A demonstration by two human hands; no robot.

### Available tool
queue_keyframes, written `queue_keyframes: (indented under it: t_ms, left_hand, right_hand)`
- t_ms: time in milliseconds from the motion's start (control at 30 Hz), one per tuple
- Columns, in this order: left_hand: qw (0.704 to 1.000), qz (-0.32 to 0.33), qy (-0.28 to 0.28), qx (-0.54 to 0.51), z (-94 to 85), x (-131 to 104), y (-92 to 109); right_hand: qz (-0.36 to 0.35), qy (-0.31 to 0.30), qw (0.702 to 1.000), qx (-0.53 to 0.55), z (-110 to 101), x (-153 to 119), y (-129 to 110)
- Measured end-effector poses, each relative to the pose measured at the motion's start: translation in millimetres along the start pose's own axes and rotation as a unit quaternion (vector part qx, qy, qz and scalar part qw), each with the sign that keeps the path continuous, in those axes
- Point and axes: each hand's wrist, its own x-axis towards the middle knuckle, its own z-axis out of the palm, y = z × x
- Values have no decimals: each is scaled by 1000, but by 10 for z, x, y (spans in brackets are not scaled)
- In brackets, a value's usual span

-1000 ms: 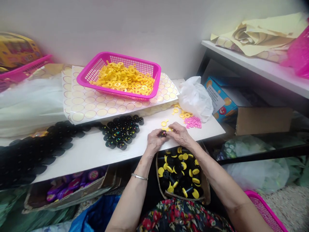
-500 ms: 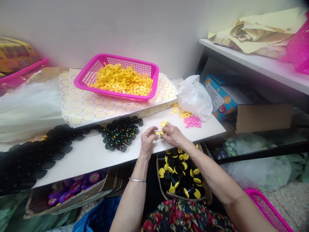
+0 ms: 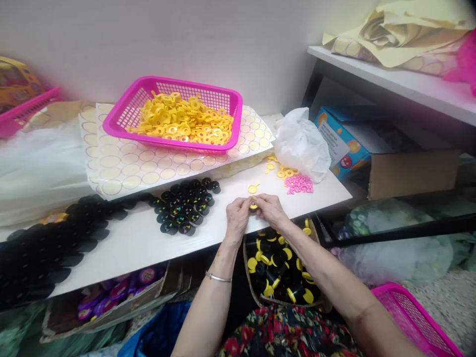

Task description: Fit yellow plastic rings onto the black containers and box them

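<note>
Left hand [image 3: 238, 217] and right hand [image 3: 271, 209] meet, grip clamped on a yellow-faced cap [image 3: 253, 206] between them, face up, long axis unclear. Just beyond the grip, 1 yellow ring [image 3: 253, 192] points its tab far-right.

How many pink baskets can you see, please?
3: a basket of yellow pieces on printed sheets, a basket at the left edge, a basket at lower right; more may be hidden.

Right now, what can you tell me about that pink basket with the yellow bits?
The basket is bright pink, apparently plastic: rectangular, with rounded corners, mesh walls and a solid rim. It sits mouth-up on sheets printed with ovals, holding a heap of yellow ring-shaped pieces. The left hand and right hand do not touch it.
</note>
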Motion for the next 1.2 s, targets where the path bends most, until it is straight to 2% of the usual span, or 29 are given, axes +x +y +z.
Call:
queue_keyframes:
  t_ms: [233,367,500,600,733,833,900,967,1033,1133,1200]
  left_hand:
    - [999,-11,44,21,86,-17,-81]
    - [998,-42,33,-13,100,-9,-105]
    - [992,-87,54,-71,96,-24,-35]
    - [987,-89,55,-122,68,-77,57]
    - [979,-53,23,-195,40,-229,112]
    - [981,-56,5,-184,73,-377,81]
    - [986,-58,0,-155,99,-471,57]
    - [991,-38,-10,-131,99,-555,50]
    - [992,3,-46,-115,65,-625,58]
    - [983,75,-140,-97,-16,-694,73]
    - [972,107,-190,-87,-63,-719,68]
  right_hand:
    - [38,13,999,20,30,72,49]
    - [37,18,999,24,26,112,80]
    - [43,20,999,17,65,65,67]
    - [28,22,999,12,106,11,60]
    - [27,38,992,120,133,-96,68]
    - [42,65,972,222,112,-288,76]
    - [54,53,966,247,64,-460,79]
    - [75,15,967,243,-13,-618,83]
    - [99,1,969,225,-110,-718,94]
    - [140,-15,966,219,-253,-746,118]
    - [164,-87,951,246,-331,-725,127]
